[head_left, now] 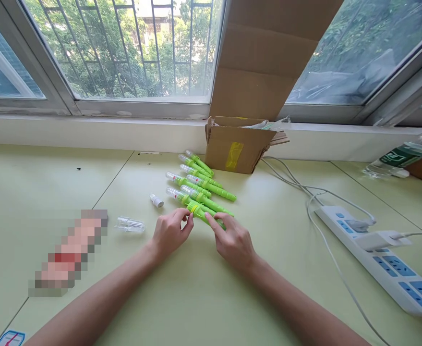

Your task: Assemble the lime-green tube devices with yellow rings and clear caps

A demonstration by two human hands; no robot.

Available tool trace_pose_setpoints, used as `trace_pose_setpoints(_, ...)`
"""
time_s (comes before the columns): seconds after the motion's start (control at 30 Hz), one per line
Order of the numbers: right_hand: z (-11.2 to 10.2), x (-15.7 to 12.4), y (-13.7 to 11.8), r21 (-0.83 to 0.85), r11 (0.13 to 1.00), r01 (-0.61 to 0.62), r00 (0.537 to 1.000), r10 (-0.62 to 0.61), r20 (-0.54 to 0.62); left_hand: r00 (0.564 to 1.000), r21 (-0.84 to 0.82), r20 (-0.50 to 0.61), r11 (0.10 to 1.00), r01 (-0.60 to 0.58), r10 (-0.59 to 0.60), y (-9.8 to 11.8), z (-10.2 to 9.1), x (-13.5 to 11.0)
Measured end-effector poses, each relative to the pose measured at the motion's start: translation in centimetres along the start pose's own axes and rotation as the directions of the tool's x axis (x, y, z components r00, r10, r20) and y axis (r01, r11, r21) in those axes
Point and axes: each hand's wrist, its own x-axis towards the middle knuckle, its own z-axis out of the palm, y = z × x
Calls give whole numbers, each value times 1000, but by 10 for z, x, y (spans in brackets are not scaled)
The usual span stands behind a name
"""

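Observation:
My left hand (171, 231) pinches, thumb against finger, at the open upper end of a bright green plastic stick (199, 211) with yellow rings around it. On the same stick's body, further right, the fingers of my right hand (235, 241) are closed. Its lower end is partly covered by that hand. Just beyond lie several similar green sticks (216, 190) with clear domed tips, side by side. Left of my left hand are a small white ribbed plug (156, 201) and a loose clear plastic cap (130, 225), both lying on the table.
A cardboard box (242, 148) stands against the sill behind the sticks. At right, a white power strip (379, 262) carries plugs and trailing cables (331, 247). A plastic bottle (400, 156) lies at the far right. A blurred-out rectangular item (70, 252) is at left.

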Motion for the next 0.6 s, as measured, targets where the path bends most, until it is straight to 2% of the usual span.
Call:
trace_pose_setpoints(0.17, -1, 0, 3, -79, 995, 65, 998, -67, -18, 990, 37, 119, 997, 70, -74, 5, -3, 2)
trace_pose_setpoints(0.3, -4, 2, 3, -117, 980, 160, 986, -164, -24, 963, -16, 189, 980, 198, -192, 12, -5, 3)
trace_pose_setpoints(0.4, -6, 3, 0, -132, 969, 208, 978, -210, 0, 946, -65, 167, 955, 290, -277, 15, -4, 3)
trace_pose_setpoints(0.47, -6, 3, -2, -129, 967, 218, 976, -219, 14, 947, -90, 129, 947, 307, -295, 15, -2, 3)
trace_pose_setpoints(0.6, -6, 1, -6, -96, 978, 185, 983, -183, 24, 978, -169, 47, 963, 209, -204, 10, -1, 5)
